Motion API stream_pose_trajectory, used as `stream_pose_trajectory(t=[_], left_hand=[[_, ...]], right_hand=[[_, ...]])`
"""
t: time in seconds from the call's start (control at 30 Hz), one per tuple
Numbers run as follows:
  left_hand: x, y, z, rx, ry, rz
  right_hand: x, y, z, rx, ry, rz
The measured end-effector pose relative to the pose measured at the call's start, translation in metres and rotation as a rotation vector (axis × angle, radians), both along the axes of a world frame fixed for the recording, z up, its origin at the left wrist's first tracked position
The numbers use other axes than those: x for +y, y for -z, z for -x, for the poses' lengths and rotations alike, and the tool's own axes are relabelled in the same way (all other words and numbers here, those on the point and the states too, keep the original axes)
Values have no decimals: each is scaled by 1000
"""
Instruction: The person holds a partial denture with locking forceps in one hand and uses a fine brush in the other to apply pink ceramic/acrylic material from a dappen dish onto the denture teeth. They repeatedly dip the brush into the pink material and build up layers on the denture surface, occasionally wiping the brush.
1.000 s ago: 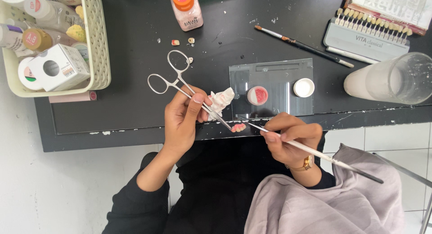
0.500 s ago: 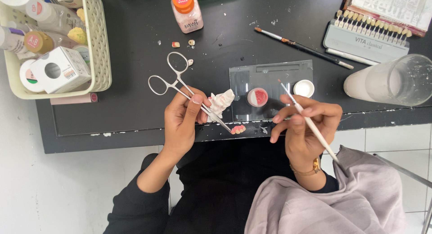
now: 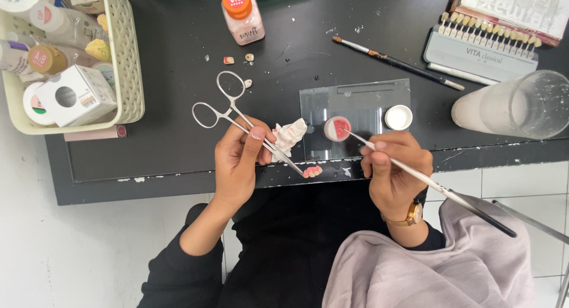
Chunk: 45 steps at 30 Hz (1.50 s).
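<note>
Now, from the head camera, your left hand (image 3: 240, 160) has its grip closed around the shank of a pair of steel forceps (image 3: 237, 115), thumb and fingers pinching just below the ring handles, which stick out up and away from the grip. Beyond the grip toward your body, the forceps' tips clamp a small pink-and-white dental piece (image 3: 312, 171), held just over the desk (image 3: 178, 65) edge. A crumpled white tissue (image 3: 289, 134) lies right beside the grip, touching the forceps.

Your right hand (image 3: 394, 166) has its grip closed on a thin brush (image 3: 438, 188), pencil-style; the long handle trails back past your wrist and gold watch (image 3: 412, 213). Ahead of the grip, the brush tip rests in a small round dish of pink paste (image 3: 337, 128), which sits on a clear glass slab (image 3: 361, 100). A white cap (image 3: 398, 117) sits on the slab just beyond the grip.

Farther off lie a second brush (image 3: 394, 62), a tooth shade guide (image 3: 483, 47), a cloudy cup (image 3: 515, 106), an orange-capped bottle (image 3: 243, 14) and a basket (image 3: 127, 65) of jars.
</note>
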<state>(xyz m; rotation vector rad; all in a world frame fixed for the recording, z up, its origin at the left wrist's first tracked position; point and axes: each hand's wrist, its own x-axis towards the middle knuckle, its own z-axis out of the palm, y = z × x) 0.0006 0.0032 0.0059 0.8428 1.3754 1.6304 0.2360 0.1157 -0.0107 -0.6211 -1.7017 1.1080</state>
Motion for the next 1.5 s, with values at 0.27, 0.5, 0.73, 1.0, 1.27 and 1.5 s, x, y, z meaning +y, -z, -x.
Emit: stream_pose_trajectory(t=[0.27, 0.5, 0.73, 1.0, 1.27, 1.5], left_hand=[[0, 1, 0, -8, 7, -12], [0, 1, 0, 11, 13, -15], [0, 2, 0, -3, 9, -11], [0, 2, 0, -5, 8, -3], [1, 2, 0, 6, 2, -10], [0, 2, 0, -6, 4, -6]], right_hand=[[3, -4, 7, -23, -43, -13], [4, -8, 9, -71, -27, -44], [3, -11, 10, -78, -12, -35], [3, -10, 10, -69, -6, -30], [3, -7, 9, -10, -14, -9], [3, -10, 9, -66, -5, -32]])
